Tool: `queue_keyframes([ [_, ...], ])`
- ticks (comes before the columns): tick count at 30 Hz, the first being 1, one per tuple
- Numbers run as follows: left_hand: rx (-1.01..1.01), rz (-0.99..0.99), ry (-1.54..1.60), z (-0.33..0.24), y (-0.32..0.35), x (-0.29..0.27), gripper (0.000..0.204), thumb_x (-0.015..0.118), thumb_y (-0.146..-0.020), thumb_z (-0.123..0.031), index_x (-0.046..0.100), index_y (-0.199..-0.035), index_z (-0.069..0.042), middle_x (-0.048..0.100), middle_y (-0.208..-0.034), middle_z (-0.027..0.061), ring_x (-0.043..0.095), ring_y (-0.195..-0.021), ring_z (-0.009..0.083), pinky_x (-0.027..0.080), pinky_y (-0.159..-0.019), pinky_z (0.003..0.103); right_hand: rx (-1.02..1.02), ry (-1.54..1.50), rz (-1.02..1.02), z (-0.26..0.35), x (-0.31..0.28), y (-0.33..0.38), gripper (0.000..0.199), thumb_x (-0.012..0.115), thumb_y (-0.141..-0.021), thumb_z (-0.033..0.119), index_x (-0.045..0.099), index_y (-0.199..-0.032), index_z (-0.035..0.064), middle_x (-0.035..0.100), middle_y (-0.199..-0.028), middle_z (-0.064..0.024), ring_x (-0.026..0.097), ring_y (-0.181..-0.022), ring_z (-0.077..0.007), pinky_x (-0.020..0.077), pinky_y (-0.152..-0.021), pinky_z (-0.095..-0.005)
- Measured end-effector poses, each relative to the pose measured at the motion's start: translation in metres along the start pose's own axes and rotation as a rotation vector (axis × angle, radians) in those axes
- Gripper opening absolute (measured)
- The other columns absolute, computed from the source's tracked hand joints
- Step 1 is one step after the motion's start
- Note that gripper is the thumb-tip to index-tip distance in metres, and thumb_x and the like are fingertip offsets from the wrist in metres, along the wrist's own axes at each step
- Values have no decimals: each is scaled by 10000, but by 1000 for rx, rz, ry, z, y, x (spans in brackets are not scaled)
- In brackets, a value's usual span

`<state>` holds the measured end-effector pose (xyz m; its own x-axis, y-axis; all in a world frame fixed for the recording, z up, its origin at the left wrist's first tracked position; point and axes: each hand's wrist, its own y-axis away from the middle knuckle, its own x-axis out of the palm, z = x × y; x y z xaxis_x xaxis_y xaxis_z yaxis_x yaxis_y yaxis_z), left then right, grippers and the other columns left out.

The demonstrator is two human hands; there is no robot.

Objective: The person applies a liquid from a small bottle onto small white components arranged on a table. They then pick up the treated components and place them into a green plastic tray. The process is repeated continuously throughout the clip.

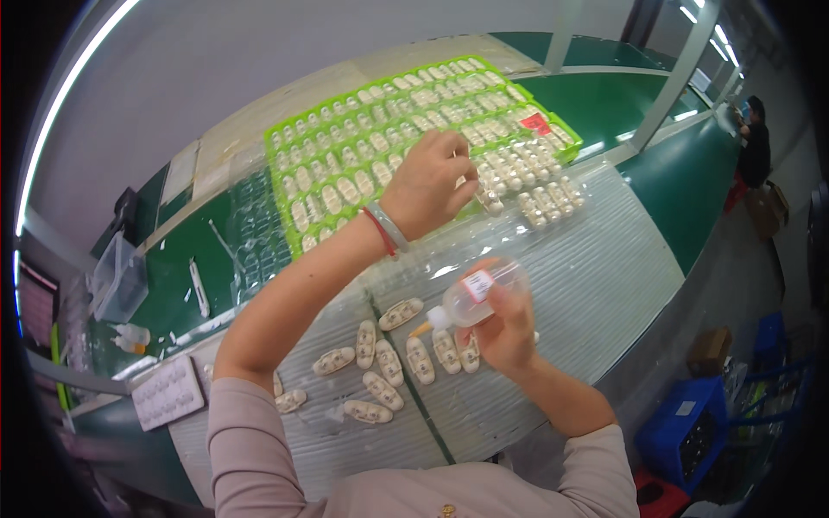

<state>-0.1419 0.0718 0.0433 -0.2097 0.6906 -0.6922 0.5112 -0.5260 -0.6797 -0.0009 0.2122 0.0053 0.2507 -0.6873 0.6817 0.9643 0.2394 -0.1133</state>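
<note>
Right hand (pixel 508 332) grips a clear squeeze bottle (pixel 473 298), fingers wrapped round it, orange nozzle tipped left-down over loose oval cream parts (pixel 406 354) on the ribbed grey mat (pixel 596 268). Left hand (pixel 429 183) reaches up to the green tray (pixel 298 129), fingertips pinching at one oval part (pixel 489 200) at the edge of a clear blister sheet (pixel 553 203). Mat right of the bottle is bare up to the bench edge. Green bench (pixel 173 285) left holds a clear box (pixel 117 278). Blue crates (pixel 691 423) on the floor right; another person (pixel 756 138) far off.
</note>
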Motion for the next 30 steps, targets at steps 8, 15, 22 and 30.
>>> queue_keyframes([
  [8,-321,155,-89,-93,124,-122,165,703,-664,-23,626,-808,-47,527,-877,64,501,-796,225,422,-688,317,-127,304,-43,-6,15,4,447,549,-802,366,453,-1012,-16,547,-836,-136,561,-522,-165,453,-346,-270],
  [15,-374,63,22,-126,165,-104,255,718,-626,19,612,-851,-37,533,-896,64,510,-789,228,444,-657,308,-140,477,38,-16,5,14,482,576,-775,379,432,-1022,-8,494,-924,-139,573,-609,-173,474,-341,-269],
  [22,-348,82,35,-120,166,-105,246,717,-631,7,615,-849,-42,537,-919,59,508,-776,229,446,-662,306,-166,570,75,-18,0,11,470,589,-761,362,433,-1027,7,493,-897,-131,573,-606,-178,486,-346,-273],
  [30,-339,123,13,-120,167,-107,261,715,-621,-2,624,-860,-52,538,-923,55,504,-781,225,446,-668,302,-168,649,61,-19,-1,11,453,583,-762,343,434,-1025,6,497,-891,-135,569,-587,-179,478,-349,-273],
])
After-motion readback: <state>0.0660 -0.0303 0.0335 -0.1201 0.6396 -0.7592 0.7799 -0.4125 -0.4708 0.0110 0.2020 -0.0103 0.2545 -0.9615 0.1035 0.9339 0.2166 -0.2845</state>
